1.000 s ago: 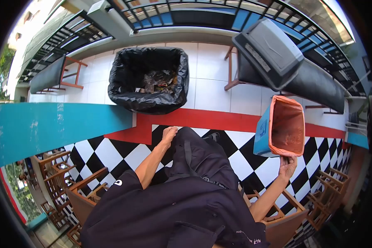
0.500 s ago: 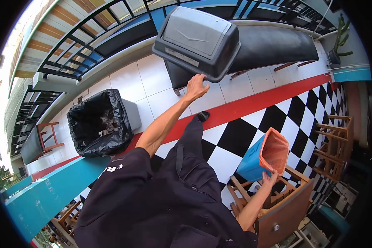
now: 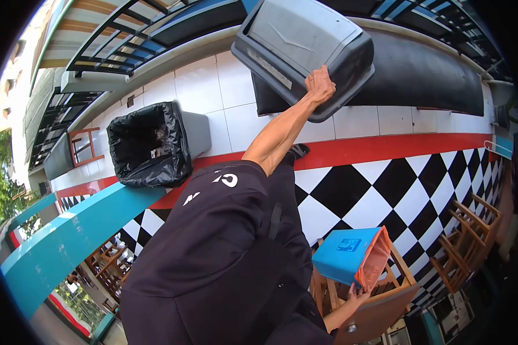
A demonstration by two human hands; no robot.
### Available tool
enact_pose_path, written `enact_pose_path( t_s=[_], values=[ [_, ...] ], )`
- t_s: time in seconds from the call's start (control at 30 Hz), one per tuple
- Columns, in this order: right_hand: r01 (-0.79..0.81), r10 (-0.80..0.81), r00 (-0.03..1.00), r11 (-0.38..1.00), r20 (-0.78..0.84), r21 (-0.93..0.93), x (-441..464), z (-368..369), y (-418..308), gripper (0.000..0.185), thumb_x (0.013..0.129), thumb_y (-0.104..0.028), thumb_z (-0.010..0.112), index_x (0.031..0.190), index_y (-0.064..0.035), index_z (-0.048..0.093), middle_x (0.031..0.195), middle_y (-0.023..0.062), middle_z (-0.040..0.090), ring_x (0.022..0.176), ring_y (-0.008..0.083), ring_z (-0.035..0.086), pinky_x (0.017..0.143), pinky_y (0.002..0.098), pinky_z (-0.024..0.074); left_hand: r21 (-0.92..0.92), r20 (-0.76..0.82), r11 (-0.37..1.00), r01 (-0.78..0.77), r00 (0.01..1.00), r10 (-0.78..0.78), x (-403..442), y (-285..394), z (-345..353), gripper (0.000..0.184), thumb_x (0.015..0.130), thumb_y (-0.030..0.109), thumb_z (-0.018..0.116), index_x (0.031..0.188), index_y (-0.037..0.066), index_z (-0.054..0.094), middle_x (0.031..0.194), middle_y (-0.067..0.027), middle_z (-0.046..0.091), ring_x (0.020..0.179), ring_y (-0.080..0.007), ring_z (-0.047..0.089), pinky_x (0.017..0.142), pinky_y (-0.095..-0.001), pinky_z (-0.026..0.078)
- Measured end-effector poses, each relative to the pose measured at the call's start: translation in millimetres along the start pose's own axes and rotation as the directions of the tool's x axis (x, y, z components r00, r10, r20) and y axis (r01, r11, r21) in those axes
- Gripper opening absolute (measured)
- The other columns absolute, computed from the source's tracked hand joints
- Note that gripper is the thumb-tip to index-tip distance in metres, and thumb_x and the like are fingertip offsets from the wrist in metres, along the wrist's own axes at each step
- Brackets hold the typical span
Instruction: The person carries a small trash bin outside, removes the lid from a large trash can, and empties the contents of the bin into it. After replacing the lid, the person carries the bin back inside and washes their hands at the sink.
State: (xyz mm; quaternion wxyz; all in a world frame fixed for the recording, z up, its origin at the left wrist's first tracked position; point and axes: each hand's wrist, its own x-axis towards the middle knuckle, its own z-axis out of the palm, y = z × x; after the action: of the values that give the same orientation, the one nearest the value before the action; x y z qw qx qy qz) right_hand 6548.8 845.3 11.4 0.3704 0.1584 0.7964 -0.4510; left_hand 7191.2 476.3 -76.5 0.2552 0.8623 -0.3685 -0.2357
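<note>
My left hand (image 3: 320, 86) is closed on the front edge of a grey bin lid (image 3: 302, 37), which has a flap and a dark rim. The lid is over the end of a black padded bench (image 3: 420, 75); whether it touches the bench I cannot tell. Low on the right, my right hand (image 3: 355, 295) grips the rim of a small blue bin (image 3: 339, 253) with an orange liner (image 3: 374, 261). That bin is tilted, its mouth facing right. To the left stands a lidless grey bin (image 3: 198, 133) with a black bag (image 3: 121, 144) folded over its rim and some litter inside.
A teal ledge (image 3: 69, 230) runs along the left, beside the grey bin. Wooden chairs (image 3: 466, 241) stand at the right, and a wooden tabletop (image 3: 380, 313) is near my right arm. Black railings (image 3: 115, 46) line the back. The floor is checkered, with a red strip.
My left hand has moved from touching the lid's edge to a firmer grip, and the lid appears farther right. The blue bin has turned, showing its side. My view has shifted.
</note>
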Motion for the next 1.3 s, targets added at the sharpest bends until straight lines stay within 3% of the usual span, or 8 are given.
enact_pose_path(
  t_s=[0.07, 0.23, 0.33, 0.43, 0.63, 0.9, 1.07, 1.3],
  values=[
    [-0.019, 0.020, 0.997, 1.000, 0.074, -0.012, 9.5, 8.2, 2.3, 0.048, 0.071, -0.029, 0.063, 0.110, -0.0045, 0.051, 0.119, 0.0105, 0.037, 0.110, 0.0351, 0.037, 0.084, 0.0489, 0.0470, -0.030, -0.019, 0.988, -0.150, 0.989, 0.150, -14.7, -14.7, -53.0, 0.041, 0.067, 0.021, 0.069, 0.095, -0.003, 0.052, 0.084, -0.0237, 0.060, 0.085, -0.0380, 0.059, 0.076, -0.0427, 0.046],
    [0.157, -0.109, 0.903, 0.984, 0.416, -0.084, 27.2, 27.1, 48.0, 0.051, 0.070, -0.027, 0.065, 0.113, -0.0035, 0.049, 0.121, 0.0142, 0.035, 0.110, 0.0365, 0.037, 0.083, 0.0524, 0.0462, 0.082, -0.083, 0.978, -0.191, 0.977, 0.197, -104.0, -90.4, -178.5, 0.040, 0.065, 0.021, 0.070, 0.093, -0.002, 0.051, 0.082, -0.0221, 0.060, 0.082, -0.0383, 0.058, 0.073, -0.0429, 0.045],
    [0.220, -0.059, 0.778, 0.958, 0.625, -0.183, 60.8, 23.6, 61.5, 0.045, 0.082, 0.006, 0.044, 0.123, -0.0114, 0.036, 0.129, 0.0145, 0.030, 0.108, 0.0299, 0.043, 0.079, 0.0401, 0.0509, 0.177, -0.228, 0.958, -0.225, 0.938, 0.262, -173.5, -145.2, -241.9, 0.036, 0.067, 0.020, 0.069, 0.089, 0.000, 0.049, 0.081, -0.0200, 0.059, 0.081, -0.0381, 0.057, 0.072, -0.0436, 0.045],
    [-0.102, 0.082, 0.945, 0.994, 0.318, 0.046, 39.0, 50.5, 76.0, 0.048, 0.071, -0.024, 0.062, 0.117, -0.0170, 0.049, 0.123, 0.0158, 0.033, 0.107, 0.0352, 0.043, 0.082, 0.0523, 0.0472, 0.276, -0.350, 0.950, -0.147, 0.905, 0.242, -223.8, -201.7, -311.5, 0.034, 0.067, 0.019, 0.068, 0.088, 0.000, 0.049, 0.082, -0.0205, 0.059, 0.082, -0.0380, 0.057, 0.071, -0.0433, 0.044],
    [-0.048, 0.002, 0.905, 0.994, 0.425, 0.097, -24.2, 48.5, 87.9, 0.053, 0.070, -0.026, 0.061, 0.121, -0.0180, 0.047, 0.125, 0.0157, 0.032, 0.112, 0.0358, 0.041, 0.085, 0.0532, 0.0458, 0.309, -0.466, 0.951, 0.025, 0.875, 0.129, -292.8, -304.6, -417.4, 0.037, 0.066, 0.017, 0.071, 0.090, -0.001, 0.049, 0.084, -0.0230, 0.059, 0.083, -0.0402, 0.057, 0.072, -0.0437, 0.044],
    [-0.017, -0.007, 0.947, 0.997, 0.320, 0.073, -70.0, 50.6, 101.9, 0.057, 0.065, -0.028, 0.066, 0.119, -0.0196, 0.050, 0.126, 0.0154, 0.034, 0.113, 0.0356, 0.040, 0.082, 0.0555, 0.0472, 0.289, -0.572, 0.938, 0.194, 0.820, 0.006, -323.6, -463.3, -400.6, 0.040, 0.068, 0.021, 0.070, 0.094, -0.003, 0.050, 0.083, -0.0249, 0.059, 0.085, -0.0410, 0.057, 0.075, -0.0443, 0.044],
    [0.066, -0.085, 0.937, 0.996, 0.338, 0.067, -97.1, 38.1, 110.2, 0.051, 0.067, -0.029, 0.064, 0.112, -0.0084, 0.050, 0.122, 0.0146, 0.039, 0.110, 0.0335, 0.044, 0.082, 0.0544, 0.0478, -0.023, -0.570, 0.939, 0.344, 0.767, -0.295, -313.4, -528.5, -349.6, 0.042, 0.070, 0.020, 0.069, 0.096, -0.003, 0.045, 0.087, -0.0271, 0.058, 0.086, -0.0443, 0.055, 0.077, -0.0462, 0.043],
    [0.075, -0.119, 0.932, 0.987, 0.342, 0.140, -101.7, 23.3, 120.8, 0.038, 0.073, -0.026, 0.058, 0.107, -0.0103, 0.055, 0.123, 0.0106, 0.037, 0.110, 0.0271, 0.043, 0.085, 0.0556, 0.0462, 0.044, -0.539, 0.876, 0.481, 0.749, -0.384, -294.2, -485.8, -350.3, 0.044, 0.072, 0.027, 0.069, 0.095, -0.002, 0.046, 0.085, -0.0281, 0.059, 0.084, -0.0445, 0.057, 0.075, -0.0475, 0.045]
  ],
)
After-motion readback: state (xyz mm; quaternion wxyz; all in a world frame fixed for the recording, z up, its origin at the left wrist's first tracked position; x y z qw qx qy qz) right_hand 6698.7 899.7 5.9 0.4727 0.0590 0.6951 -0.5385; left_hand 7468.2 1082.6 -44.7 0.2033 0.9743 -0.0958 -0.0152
